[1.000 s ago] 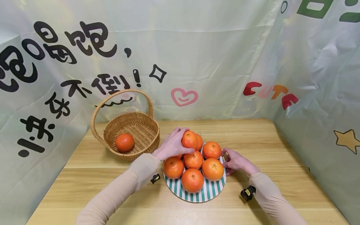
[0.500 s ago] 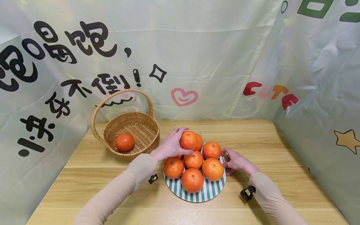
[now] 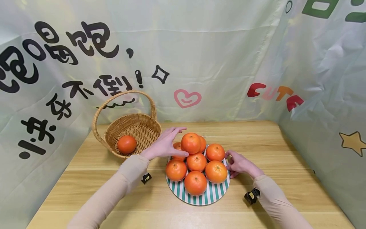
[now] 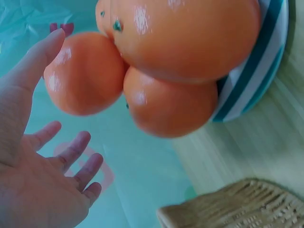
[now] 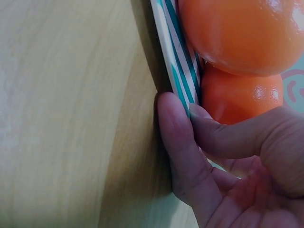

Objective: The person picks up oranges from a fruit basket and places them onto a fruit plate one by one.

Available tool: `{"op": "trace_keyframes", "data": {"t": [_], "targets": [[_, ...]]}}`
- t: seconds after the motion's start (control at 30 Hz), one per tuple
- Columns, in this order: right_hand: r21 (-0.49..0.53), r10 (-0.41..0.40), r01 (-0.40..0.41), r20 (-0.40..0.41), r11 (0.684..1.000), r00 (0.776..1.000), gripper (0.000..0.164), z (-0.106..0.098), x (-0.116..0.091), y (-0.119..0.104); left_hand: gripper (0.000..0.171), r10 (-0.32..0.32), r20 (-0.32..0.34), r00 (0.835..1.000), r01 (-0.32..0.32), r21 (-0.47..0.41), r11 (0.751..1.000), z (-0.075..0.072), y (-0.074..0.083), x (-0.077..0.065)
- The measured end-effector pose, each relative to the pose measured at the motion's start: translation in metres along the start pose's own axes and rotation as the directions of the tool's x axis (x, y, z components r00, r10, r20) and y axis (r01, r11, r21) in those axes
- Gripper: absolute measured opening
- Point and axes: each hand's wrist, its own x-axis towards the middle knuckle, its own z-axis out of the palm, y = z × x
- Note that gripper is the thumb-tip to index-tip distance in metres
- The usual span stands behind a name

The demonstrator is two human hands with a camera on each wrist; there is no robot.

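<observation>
Several oranges fill a round plate [image 3: 186,197] with green and white stripes. One orange [image 3: 191,143] sits on top of the others, toward the back of the pile. My left hand [image 3: 164,144] is spread beside that top orange, on its left. In the left wrist view the left hand's thumb [image 4: 35,61] overlaps the orange's edge, while the other fingers [image 4: 71,149] stand apart from it. At the plate's right edge, my right hand [image 3: 240,163] pinches the rim between thumb [image 5: 228,137] and fingers, as the right wrist view shows.
A wicker basket [image 3: 155,149] with a tall arched handle [image 3: 130,92] stands left of the plate, and a single red-orange fruit [image 3: 126,144] lies inside. The wooden table [image 3: 274,146] is enclosed by printed cloth walls [image 3: 223,63].
The left hand has let go of the top orange and drawn back to the left, its fingers spreading. The top orange shifted slightly left first. The right hand has stayed still.
</observation>
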Motion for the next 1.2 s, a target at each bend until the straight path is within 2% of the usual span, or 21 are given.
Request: {"op": "trace_keyframes", "data": {"t": [0.27, 0.57, 0.8, 1.03, 1.2], "targets": [[-0.006, -0.002, 0.002, 0.001, 1.000, 1.000, 0.037, 0.000, 0.001, 0.000, 0.094, 0.015, -0.017, 1.000, -0.015, 0.001, 1.000, -0.010, -0.010, -0.009], [-0.005, 0.004, -0.004, 0.001, 1.000, 1.000, 0.037, 0.000, 0.000, 0.000, 0.091, -0.030, -0.050, 0.998, 0.031, 0.020, 0.999, -0.022, -0.017, -0.021], [0.005, 0.003, -0.003, 0.003, 1.000, 1.000, 0.036, -0.001, 0.001, 0.000, 0.085, -0.036, -0.079, 0.996, 0.045, 0.114, 0.992, -0.038, -0.027, -0.028], [0.006, -0.006, 0.006, 0.005, 1.000, 1.000, 0.036, 0.000, 0.000, 0.000, 0.068, -0.127, -0.094, 0.988, 0.143, 0.196, 0.970, -0.052, -0.041, -0.033], [0.005, 0.005, -0.005, 0.001, 1.000, 1.000, 0.036, 0.000, 0.000, 0.000, 0.061, -0.208, -0.072, 0.975, 0.220, 0.234, 0.947, -0.057, -0.052, -0.038]]}}
